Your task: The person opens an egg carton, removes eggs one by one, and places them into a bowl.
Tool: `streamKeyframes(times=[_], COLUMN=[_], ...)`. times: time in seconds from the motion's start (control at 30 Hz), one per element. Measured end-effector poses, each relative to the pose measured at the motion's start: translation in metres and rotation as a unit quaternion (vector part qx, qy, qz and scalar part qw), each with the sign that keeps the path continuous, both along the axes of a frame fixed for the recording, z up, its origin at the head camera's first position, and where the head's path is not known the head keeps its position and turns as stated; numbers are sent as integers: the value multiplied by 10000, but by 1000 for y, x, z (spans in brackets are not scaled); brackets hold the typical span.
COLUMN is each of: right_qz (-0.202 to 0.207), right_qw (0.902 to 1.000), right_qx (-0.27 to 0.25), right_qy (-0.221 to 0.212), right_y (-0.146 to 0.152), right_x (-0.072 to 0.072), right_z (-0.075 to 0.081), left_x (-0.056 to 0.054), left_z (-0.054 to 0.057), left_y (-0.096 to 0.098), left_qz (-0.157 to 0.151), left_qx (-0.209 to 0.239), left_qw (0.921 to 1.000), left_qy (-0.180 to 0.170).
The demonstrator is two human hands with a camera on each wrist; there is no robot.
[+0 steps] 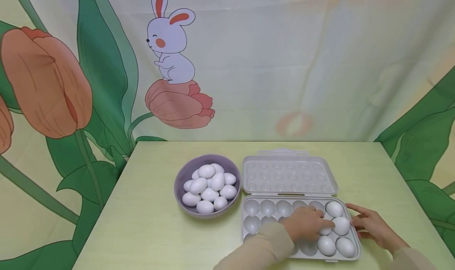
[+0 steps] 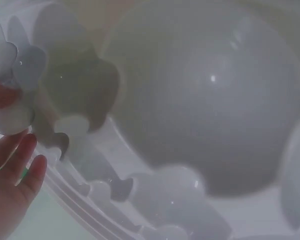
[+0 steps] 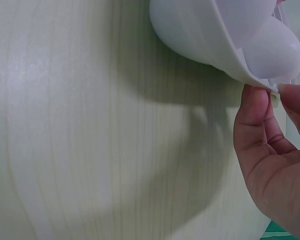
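Observation:
A white plastic egg box (image 1: 302,258) lies open on the table, its hinged lid (image 1: 289,174) folded back behind it. White eggs (image 1: 345,247) fill cups at its right end. Over these cups my left hand (image 1: 307,224) reaches palm down, one straight finger touching an egg (image 1: 341,225) and partly covering another. In the left wrist view that fingertip rests on an egg (image 2: 12,117), near big empty cups. My right hand (image 1: 376,228) is at the box's right edge. The right wrist view shows its fingers (image 3: 253,107) and thumb pinching the box's rim (image 3: 230,50).
Left of the egg box stands a purple-grey bowl (image 1: 179,207) heaped with several white eggs (image 1: 209,195). The pale wood-grain table (image 1: 142,222) carries both. A printed curtain (image 1: 256,64) with a rabbit and tulips hangs behind the table.

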State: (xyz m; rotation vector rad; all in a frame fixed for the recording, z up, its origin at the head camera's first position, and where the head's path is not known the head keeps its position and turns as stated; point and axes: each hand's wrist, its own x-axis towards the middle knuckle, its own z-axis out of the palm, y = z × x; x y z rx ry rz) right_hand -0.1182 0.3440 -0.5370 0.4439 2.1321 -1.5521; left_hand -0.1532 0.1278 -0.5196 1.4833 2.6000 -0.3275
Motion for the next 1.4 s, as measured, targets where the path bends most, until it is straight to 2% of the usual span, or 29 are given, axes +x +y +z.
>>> streamKeyframes(times=[0.3, 0.43, 0.53, 0.63, 0.7, 0.8, 0.97, 1.17, 1.4], right_qz=[-23, -34, -21, -23, -29, -37, -29, -23, -39], right_qw=[10000, 10000, 10000, 10000, 10000, 10000, 10000, 10000, 10000], right_qx=[20, 3, -53, -78, -59, -7, 20, -22, -20], right_qy=[-15, -30, -8, -10, -33, -58, -80, -41, -31], right_y=[0, 0, 0, 0, 0, -1, 0, 0, 0], right_x=[0, 0, 0, 0, 0, 0, -1, 0, 0], right_z=[0, 0, 0, 1, 1, 1, 1, 1, -1], left_x=[-1, -1, -1, -3, -4, -9, -22, -44, -66], left_z=[0, 1, 2, 6, 10, 19, 39, 62, 84], left_y=[1, -1, -4, -7, -9, -13, -20, -34, -69], left_qz=[-183, -180, -103, 94, 208, 261, 242, 279, 333], left_qx=[112, 379, 793, 1223, 1421, 1657, 1760, 1845, 1963], left_qw=[9995, 9989, 9968, 9907, 9850, 9776, 9709, 9702, 9673], left_qy=[211, 224, -29, -597, -955, -1270, -1603, -1545, -1572])
